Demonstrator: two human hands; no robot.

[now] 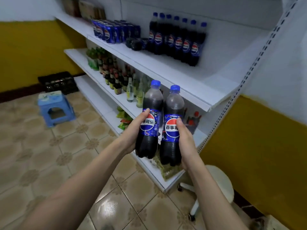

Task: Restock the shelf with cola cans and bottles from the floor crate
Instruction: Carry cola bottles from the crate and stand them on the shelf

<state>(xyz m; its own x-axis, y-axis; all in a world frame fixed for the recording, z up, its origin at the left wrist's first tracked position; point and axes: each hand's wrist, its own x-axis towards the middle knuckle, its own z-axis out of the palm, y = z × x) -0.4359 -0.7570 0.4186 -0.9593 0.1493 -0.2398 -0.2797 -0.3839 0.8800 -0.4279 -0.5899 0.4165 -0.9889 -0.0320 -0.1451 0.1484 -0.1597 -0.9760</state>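
Nearest the camera, two bare forearms reach forward over a patterned tile floor (69,156). The left hand (132,130) grips a cola bottle with blue cap (150,120) around its label, thumb across the front. The right hand (186,140) grips a second cola bottle (172,128) the same way, thumb on the label. Both bottles are upright, side by side and just touching, held in front of the white shelf unit (191,90), level with its middle shelf.

Below and right of the held bottles, beside the shelf unit's near end, stands a white swivel stool (219,181). On the unit's lowest shelf, behind the bottles, lie green snack packets (123,118).

On the middle shelf, behind and left of the held bottles, stand glass bottles of dark sauce and clear drink (119,78).

On the shelf above, a row of cola bottles (176,40) stands toward the right. Left of that row sit blue cola cans (113,32) in a block. Between the two, dark items lie on their sides; the blur hides what they are.

On the floor left of the shelf unit sits a blue plastic step stool (54,108). Behind it, against the yellow wall, is a black crate (58,82).
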